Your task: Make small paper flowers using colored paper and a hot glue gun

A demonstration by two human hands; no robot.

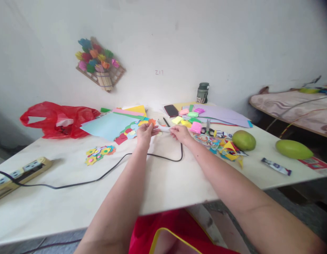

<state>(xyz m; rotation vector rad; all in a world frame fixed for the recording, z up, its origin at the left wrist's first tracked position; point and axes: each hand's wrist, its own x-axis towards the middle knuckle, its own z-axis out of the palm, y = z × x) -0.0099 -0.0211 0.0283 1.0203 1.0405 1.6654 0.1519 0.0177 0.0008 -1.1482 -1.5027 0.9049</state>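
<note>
Both hands reach out over the white table. My left hand point(145, 134) is closed in a pinch on one end of a small white strip point(164, 129); what the strip is made of is hard to tell. At its other end, my right hand point(180, 133) pinches it between thumb and fingers. An orange paper flower point(152, 121) shows right at my left fingertips. Just left of that hand lie colourful paper cutouts point(129, 132) on light blue paper sheets point(101, 125). A cluster of paper flowers point(98, 154) rests nearer to me.
A black cable point(92, 181) crosses the table from a power strip point(28, 167). A red plastic bag point(84, 118) sits far left. On the right are scissors point(208, 129), soft coloured packets point(196, 127), paper scraps point(229, 150), green fruit point(244, 140) and a tube point(276, 166). A phone point(171, 110) lies behind.
</note>
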